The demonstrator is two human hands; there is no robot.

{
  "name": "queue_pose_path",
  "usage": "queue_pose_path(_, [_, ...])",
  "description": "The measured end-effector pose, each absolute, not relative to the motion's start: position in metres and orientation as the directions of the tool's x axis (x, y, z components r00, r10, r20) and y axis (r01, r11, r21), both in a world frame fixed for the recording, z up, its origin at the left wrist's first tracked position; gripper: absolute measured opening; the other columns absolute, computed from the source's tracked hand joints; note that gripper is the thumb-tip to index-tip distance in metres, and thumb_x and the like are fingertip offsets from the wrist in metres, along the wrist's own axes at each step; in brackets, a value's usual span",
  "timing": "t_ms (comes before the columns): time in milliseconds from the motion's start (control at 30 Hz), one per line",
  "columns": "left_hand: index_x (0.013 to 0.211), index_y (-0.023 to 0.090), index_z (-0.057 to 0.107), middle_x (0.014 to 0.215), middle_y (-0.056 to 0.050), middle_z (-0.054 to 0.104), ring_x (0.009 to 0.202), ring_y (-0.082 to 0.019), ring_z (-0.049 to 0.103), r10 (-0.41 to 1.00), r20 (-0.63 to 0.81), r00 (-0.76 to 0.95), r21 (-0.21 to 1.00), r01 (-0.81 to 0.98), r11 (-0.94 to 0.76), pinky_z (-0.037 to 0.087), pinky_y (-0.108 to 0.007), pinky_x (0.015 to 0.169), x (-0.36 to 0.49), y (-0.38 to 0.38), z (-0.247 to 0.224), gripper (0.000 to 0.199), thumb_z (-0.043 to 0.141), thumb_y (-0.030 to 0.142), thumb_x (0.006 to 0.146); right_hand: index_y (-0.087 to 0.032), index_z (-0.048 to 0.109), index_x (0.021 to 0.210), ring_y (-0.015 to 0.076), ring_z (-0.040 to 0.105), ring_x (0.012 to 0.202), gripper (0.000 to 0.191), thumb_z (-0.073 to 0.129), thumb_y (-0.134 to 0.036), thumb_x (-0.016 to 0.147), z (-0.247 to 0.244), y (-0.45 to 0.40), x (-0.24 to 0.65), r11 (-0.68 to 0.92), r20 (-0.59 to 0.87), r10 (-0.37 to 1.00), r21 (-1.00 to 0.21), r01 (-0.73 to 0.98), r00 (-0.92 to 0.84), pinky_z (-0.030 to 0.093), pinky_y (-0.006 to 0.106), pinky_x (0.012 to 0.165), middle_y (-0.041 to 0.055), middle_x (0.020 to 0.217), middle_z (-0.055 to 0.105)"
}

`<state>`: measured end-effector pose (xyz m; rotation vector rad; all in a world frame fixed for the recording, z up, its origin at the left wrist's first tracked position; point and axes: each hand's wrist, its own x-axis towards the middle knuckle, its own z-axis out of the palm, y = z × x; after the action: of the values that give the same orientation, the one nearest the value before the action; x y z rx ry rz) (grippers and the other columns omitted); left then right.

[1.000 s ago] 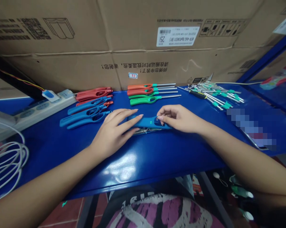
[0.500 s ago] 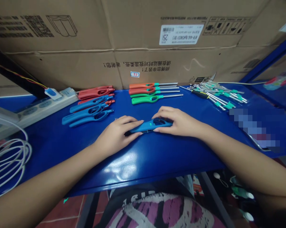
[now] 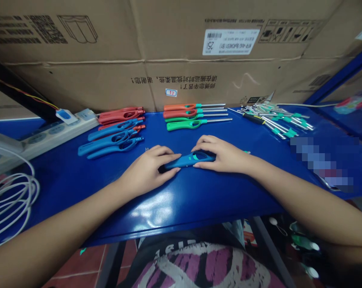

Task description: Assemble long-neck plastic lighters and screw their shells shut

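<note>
A blue lighter body (image 3: 184, 160) lies level between my two hands, just above or on the blue table. My left hand (image 3: 152, 168) pinches its left end between thumb and fingers. Around its right end, by the trigger loop, my right hand (image 3: 218, 154) is closed. Green parts show in the loop and on the body's side. A small green and metal tip (image 3: 247, 152) peeks out behind my right wrist. Behind my hands are orange, red and green lighters (image 3: 184, 126) with metal tubes. Blue lighter bodies (image 3: 113, 150) and red ones (image 3: 117, 116) lie at the left.
Metal rods with green parts (image 3: 277, 120) and a black-yellow tool (image 3: 253, 118) lie at the back right. A pixelated flat object (image 3: 325, 164) is at the right. At the left are a power strip (image 3: 49, 134) and coiled white cable (image 3: 13, 204). Cardboard (image 3: 109, 80) stands behind.
The two halves of the blue body look pressed closer together, and a green part now shows in its loop. A green and metal tip has come into view behind my right wrist.
</note>
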<state>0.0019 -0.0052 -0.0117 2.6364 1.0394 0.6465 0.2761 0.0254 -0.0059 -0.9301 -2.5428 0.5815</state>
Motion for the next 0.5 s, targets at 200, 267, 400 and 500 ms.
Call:
queue_pose_path(200, [0.127, 0.017, 0.070, 0.112, -0.011, 0.067, 0.101, -0.025, 0.063, 0.689, 0.310, 0.655, 0.344, 0.599, -0.723, 0.053, -0.040, 0.091, 0.0025, -0.0044, -0.0136, 0.035, 0.061, 0.035, 0.098, -0.019, 0.069, 0.118, 0.0243, 0.061, 0.105, 0.042, 0.073, -0.047, 0.087, -0.0074, 0.0260, 0.2757, 0.714, 0.211, 0.668, -0.450, 0.536, -0.714, 0.051, 0.037, 0.089, 0.0097, 0.111, 0.063])
queue_pose_path(267, [0.127, 0.016, 0.070, 0.112, -0.011, 0.067, 0.100, -0.025, 0.063, 0.685, 0.310, 0.659, 0.329, 0.602, -0.728, 0.053, -0.040, 0.090, 0.0023, -0.0045, -0.0147, 0.035, 0.062, 0.034, 0.097, -0.018, 0.069, 0.119, 0.0252, 0.062, 0.105, 0.043, 0.071, -0.048, 0.088, -0.0078, 0.0249, 0.2755, 0.733, 0.219, 0.661, -0.388, 0.558, -0.718, 0.052, 0.037, 0.087, 0.0103, 0.112, 0.064])
queue_pose_path(400, [0.129, 0.016, 0.068, 0.112, -0.011, 0.067, 0.101, -0.026, 0.063, 0.666, 0.292, 0.686, 0.246, 0.619, -0.746, 0.054, -0.041, 0.090, 0.0016, -0.0058, -0.0155, 0.036, 0.062, 0.031, 0.097, -0.016, 0.068, 0.124, 0.0259, 0.065, 0.097, 0.043, 0.063, -0.046, 0.094, -0.0079, 0.0214, 0.2752, 0.794, 0.216, 0.608, -0.157, 0.587, -0.764, 0.052, 0.036, 0.076, 0.0117, 0.112, 0.067])
queue_pose_path(500, [0.130, 0.014, 0.066, 0.112, -0.011, 0.068, 0.101, -0.026, 0.064, 0.648, 0.287, 0.705, 0.188, 0.622, -0.760, 0.055, -0.040, 0.089, 0.0006, -0.0059, -0.0160, 0.038, 0.063, 0.027, 0.095, -0.014, 0.069, 0.120, 0.0241, 0.067, 0.089, 0.038, 0.060, -0.042, 0.096, -0.0066, 0.0197, 0.2755, 0.835, 0.231, 0.539, -0.021, 0.549, -0.810, 0.050, 0.033, 0.068, 0.0117, 0.107, 0.069])
